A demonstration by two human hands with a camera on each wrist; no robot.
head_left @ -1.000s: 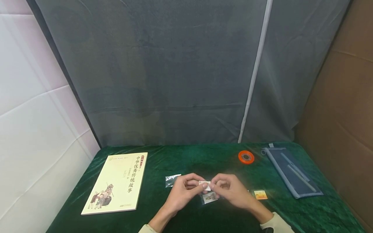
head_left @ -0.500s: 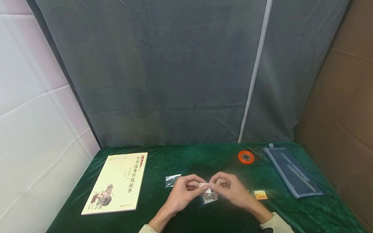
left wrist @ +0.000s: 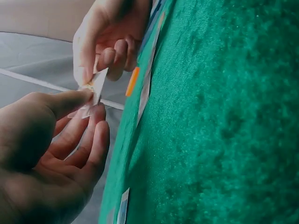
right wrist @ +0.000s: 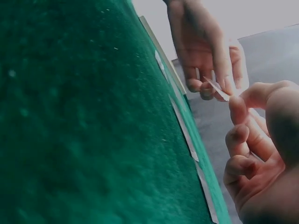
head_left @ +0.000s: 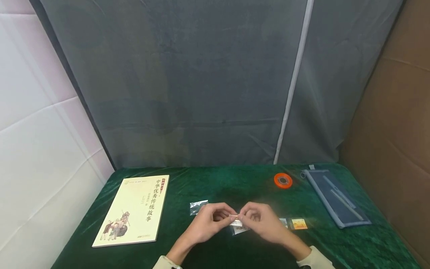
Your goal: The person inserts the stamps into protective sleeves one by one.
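Between both hands, a small pale stamp (head_left: 236,223) is held above the table. My left hand (head_left: 209,223) pinches its left side between thumb and fingers. My right hand (head_left: 263,222) pinches its upper right edge with thumb and index finger. In the left wrist view the stamp (left wrist: 99,84) is tilted, with clear film around its lower end. It shows nearly edge-on as a thin pale piece (right wrist: 217,89) in the right wrist view. Below the hands lies another stamp in a clear sleeve (head_left: 240,229), partly covered by them.
A yellow-orange stamp (head_left: 299,224) and another sleeved piece (head_left: 283,222) lie right of the hands; a clear sleeve (head_left: 197,207) lies left. Farther out are a cream book (head_left: 134,213), an orange disc (head_left: 283,180) and a blue mesh pouch (head_left: 336,200) on green cloth.
The held stamp has tipped, so its printed face shows less. Both hands have shifted slightly, and the right hand uncovers more of the sleeved piece beside it.
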